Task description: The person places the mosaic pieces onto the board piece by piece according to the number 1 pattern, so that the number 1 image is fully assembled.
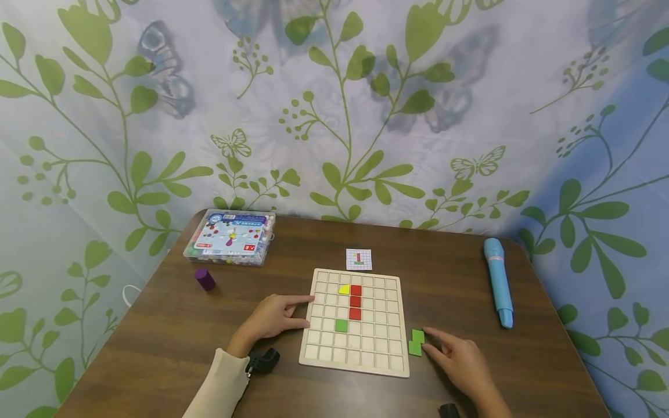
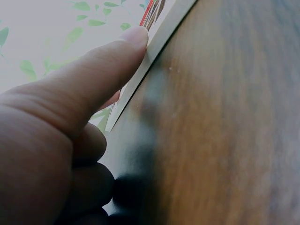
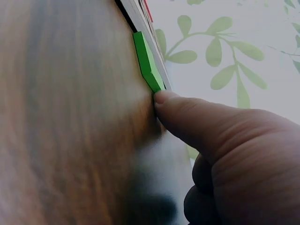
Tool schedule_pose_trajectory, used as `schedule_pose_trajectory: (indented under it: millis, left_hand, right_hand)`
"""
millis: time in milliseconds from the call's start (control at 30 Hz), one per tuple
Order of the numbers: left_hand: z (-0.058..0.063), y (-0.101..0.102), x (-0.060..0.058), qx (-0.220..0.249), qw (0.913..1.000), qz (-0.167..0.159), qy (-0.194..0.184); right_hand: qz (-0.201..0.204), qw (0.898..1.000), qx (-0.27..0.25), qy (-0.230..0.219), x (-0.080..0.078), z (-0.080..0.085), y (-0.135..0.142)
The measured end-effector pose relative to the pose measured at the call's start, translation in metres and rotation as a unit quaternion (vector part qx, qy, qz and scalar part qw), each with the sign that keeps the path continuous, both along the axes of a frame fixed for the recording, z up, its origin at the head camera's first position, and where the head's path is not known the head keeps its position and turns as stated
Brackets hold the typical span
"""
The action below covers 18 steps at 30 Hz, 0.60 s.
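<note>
A pale wooden grid board (image 1: 320,353) lies on the table, with three red square tiles (image 1: 355,302) in a column. A yellow curved-edge tile (image 1: 344,289) sits left of the top red one, and a green square tile (image 1: 341,325) lies lower left. My left hand (image 1: 272,316) rests index finger and thumb against the board's left edge; its thumb (image 2: 108,65) shows up close in the left wrist view. Right of the board, two green tiles (image 1: 415,342) lie staggered on the table. My right hand (image 1: 460,357) touches their right sides with index fingertip and thumb.
A small pattern card (image 1: 358,259) lies behind the board. At the back left is a clear plastic case (image 1: 230,237), with a purple cylinder (image 1: 205,279) in front of it. A blue microphone (image 1: 499,281) lies at the right. A leaf-patterned curtain (image 1: 334,116) hangs behind the table.
</note>
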State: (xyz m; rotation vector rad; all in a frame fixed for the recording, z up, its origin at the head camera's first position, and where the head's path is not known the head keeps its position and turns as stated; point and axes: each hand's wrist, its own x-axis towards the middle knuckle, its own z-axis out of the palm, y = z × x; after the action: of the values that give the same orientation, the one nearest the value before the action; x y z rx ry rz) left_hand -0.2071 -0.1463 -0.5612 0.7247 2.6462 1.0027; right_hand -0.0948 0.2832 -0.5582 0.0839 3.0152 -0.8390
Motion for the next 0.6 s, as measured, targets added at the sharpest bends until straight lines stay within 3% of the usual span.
schedule_pose_trajectory:
  millis: [233, 600]
  left_hand:
    - [-0.0001, 0.0006, 0.0, -0.001, 1.0, -0.002, 0.001]
    - [-0.0028, -0.0001, -0.0007, 0.004, 0.9999, -0.007, 0.007]
  right_hand:
    - [-0.007, 1.0, 0.004, -0.015, -0.0004, -0.0005, -0.001]
    - [-0.007, 1.0, 0.022, 0.002, -0.001, -0.005, -0.0023]
